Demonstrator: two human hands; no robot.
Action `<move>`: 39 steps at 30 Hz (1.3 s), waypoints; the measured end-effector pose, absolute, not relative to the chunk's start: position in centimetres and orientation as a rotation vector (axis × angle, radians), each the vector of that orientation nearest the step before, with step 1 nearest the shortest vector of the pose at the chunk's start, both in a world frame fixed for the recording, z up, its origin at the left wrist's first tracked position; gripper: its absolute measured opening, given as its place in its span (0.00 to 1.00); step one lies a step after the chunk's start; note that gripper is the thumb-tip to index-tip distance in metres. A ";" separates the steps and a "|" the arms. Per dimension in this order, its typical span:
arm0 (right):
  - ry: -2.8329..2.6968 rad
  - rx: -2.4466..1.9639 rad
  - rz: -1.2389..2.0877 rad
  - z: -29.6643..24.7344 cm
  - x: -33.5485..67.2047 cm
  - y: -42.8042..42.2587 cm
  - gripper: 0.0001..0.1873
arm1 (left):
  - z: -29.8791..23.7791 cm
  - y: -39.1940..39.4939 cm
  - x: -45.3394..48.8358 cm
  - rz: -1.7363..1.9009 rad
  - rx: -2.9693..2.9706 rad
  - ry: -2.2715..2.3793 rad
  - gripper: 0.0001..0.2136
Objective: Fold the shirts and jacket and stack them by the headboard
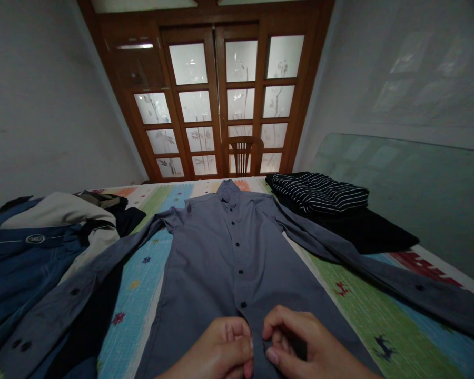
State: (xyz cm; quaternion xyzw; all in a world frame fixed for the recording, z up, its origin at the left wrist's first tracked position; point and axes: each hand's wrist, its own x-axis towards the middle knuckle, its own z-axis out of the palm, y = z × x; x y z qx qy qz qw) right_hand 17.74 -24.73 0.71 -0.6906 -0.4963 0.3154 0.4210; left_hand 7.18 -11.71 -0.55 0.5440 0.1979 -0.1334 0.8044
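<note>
A grey-blue long-sleeved button shirt (217, 252) lies flat and face up on a bed, its collar pointing away from me. Its sleeves spread out to both sides. My left hand (217, 347) and my right hand (300, 342) meet low on the shirt front, with curled fingers pinching the cloth at the button placket (256, 337). A small dark button (244, 304) shows just above my hands. Any buttons between my fingers are hidden.
The bed has a colourful patterned cover (351, 300). A folded striped garment (319, 192) sits on black cloth (363, 231) at the far right, and a blue-and-cream jacket (35, 247) lies at the left. A glass panel (395, 189) leans at the right; a wooden chair (243, 158) stands before glazed wooden doors (217, 100).
</note>
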 end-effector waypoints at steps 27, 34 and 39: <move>-1.744 -1.579 -0.300 0.1 17.7 -25.4 0.14 | 0.6 -11.6 6.6 -0.273 1.079 0.469 0.15; -1.795 -1.621 -0.364 0.3 17.5 -25.5 0.14 | 1.8 -10.7 6.6 -0.418 1.169 0.432 0.15; -1.813 -1.622 -0.400 0.2 17.4 -25.3 0.15 | 2.1 -11.3 6.6 -0.333 1.224 0.565 0.08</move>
